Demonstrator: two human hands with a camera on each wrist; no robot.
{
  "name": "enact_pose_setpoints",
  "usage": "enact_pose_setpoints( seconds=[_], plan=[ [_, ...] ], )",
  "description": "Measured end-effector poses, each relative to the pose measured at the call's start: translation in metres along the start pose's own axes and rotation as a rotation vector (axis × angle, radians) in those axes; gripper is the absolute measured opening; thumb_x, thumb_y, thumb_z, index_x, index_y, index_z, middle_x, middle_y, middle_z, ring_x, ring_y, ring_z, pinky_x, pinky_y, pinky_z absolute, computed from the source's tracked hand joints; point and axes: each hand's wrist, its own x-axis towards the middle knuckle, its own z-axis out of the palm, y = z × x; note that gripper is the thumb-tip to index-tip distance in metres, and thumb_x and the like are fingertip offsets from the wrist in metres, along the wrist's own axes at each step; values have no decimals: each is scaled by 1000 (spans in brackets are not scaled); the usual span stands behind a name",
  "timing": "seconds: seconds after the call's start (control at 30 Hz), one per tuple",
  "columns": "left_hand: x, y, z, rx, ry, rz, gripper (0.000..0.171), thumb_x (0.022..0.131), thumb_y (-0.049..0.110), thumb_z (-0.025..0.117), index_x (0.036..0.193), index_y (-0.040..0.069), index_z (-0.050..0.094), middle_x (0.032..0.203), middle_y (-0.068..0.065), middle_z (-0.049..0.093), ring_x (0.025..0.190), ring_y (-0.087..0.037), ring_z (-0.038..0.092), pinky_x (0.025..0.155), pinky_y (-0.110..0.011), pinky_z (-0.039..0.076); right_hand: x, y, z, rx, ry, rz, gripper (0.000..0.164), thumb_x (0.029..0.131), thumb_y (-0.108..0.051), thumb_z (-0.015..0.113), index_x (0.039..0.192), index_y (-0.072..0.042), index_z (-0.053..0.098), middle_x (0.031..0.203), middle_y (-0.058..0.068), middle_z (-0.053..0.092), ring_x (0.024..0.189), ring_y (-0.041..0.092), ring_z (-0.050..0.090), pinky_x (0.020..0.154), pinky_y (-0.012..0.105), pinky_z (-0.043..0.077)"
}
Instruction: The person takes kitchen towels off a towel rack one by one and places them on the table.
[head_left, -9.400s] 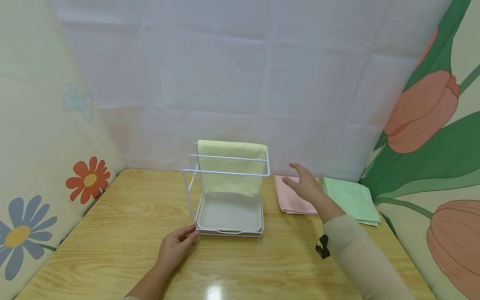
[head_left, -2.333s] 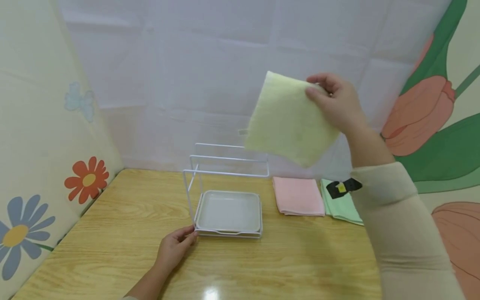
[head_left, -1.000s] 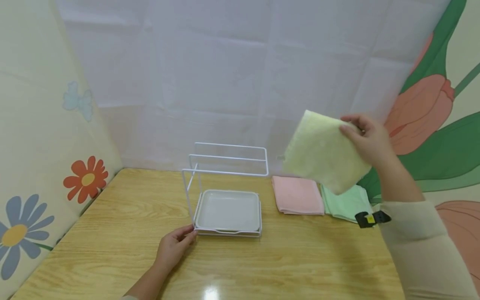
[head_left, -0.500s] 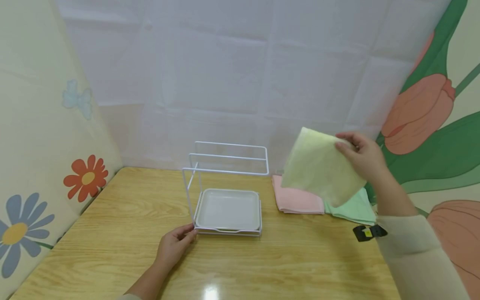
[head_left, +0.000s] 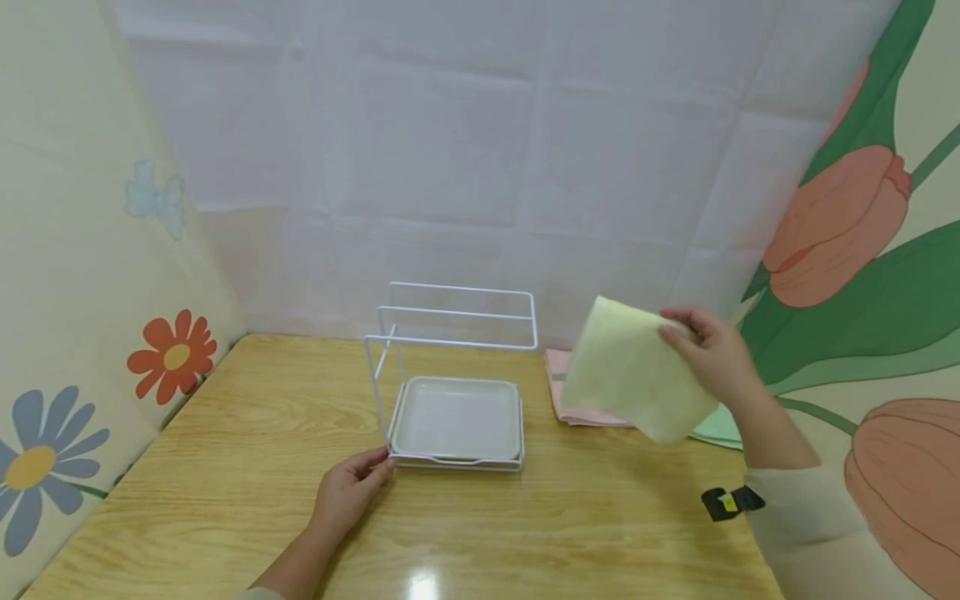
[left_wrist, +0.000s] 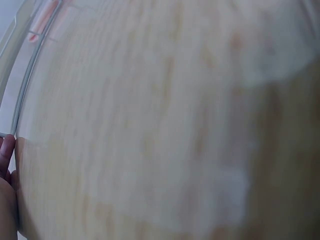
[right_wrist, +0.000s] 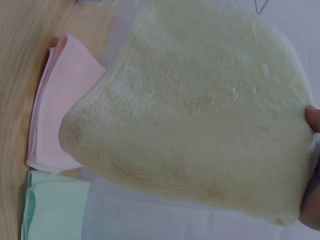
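Note:
My right hand [head_left: 708, 354] pinches a pale yellow towel [head_left: 637, 367] by its upper right edge. The folded towel hangs tilted in the air, overlapping a folded pink towel [head_left: 557, 363] and a folded mint green towel [head_left: 722, 429] in the head view. In the right wrist view the yellow towel's fluffy surface [right_wrist: 190, 100] fills most of the picture. My left hand [head_left: 348, 492] holds the front left bottom corner of a white wire rack [head_left: 450, 342], thumb and fingers at the wire. Its three upper bars are bare. A light grey tray [head_left: 457, 417] sits in the rack's base.
Everything stands on a wood-grain table [head_left: 225, 467]. A white sheet [head_left: 420, 167] hangs behind it, with flower-printed panels [head_left: 67, 275] at both sides. A black strap with a yellow mark [head_left: 731, 503] hangs at the right cuff.
The yellow towel, earlier hung over the rack's back bar, is now in my right hand. It has moved right and lately sunk toward the pink and green towels. My left hand has stayed put.

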Motion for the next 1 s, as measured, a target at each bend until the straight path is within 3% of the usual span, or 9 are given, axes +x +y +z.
enact_pose_setpoints(
  seconds=[0.17, 0.57, 1.0],
  plan=[
    [-1, 0, 0, -8, -2, 8, 34, 90, 19, 71, 116, -3, 68, 99, -17, 75, 72, 5, 63, 66, -14, 52, -10, 11, 8, -7, -23, 24, 45, 101, -39, 53, 131, -6, 58, 123, 18, 64, 83, -7, 53, 74, 20, 48],
    [0, -3, 2, -6, 10, 12, 33, 90, 17, 71, 116, -3, 68, 98, -15, 76, 73, 6, 63, 67, -15, 53, -34, 29, 34, 21, -9, 10, 36, 100, -30, 58, 124, -4, 63, 123, 18, 66, 89, -19, 48, 77, 11, 46],
    [1, -2, 0, 8, -8, -10, 34, 91, 19, 70, 117, -2, 68, 98, -14, 76, 74, 5, 63, 69, -15, 53, -64, 37, 56, 58, -47, 46, 30, 99, -26, 60, 121, -7, 65, 116, 12, 69, 94, -9, 57, 79, 18, 52]
  ],
)
